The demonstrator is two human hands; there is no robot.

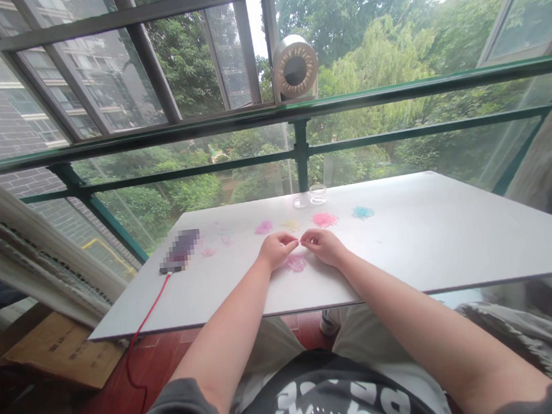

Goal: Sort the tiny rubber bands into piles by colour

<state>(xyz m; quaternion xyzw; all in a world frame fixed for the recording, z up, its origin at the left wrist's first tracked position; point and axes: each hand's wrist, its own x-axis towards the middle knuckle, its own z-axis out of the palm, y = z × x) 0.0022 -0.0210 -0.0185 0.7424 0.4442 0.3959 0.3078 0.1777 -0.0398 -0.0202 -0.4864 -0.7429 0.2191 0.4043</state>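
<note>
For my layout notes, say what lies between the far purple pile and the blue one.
The yellow pile and the bright pink pile, in the head view.

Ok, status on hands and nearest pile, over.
Left hand, right hand pinched, close together; anything held unclear. Nearest pile, pinkish, lies between wrists. Brighter pink pile just beyond right hand.

single head-worn view, looking forward and slightly down, tabletop within arm's reach, window and trees beyond
</note>
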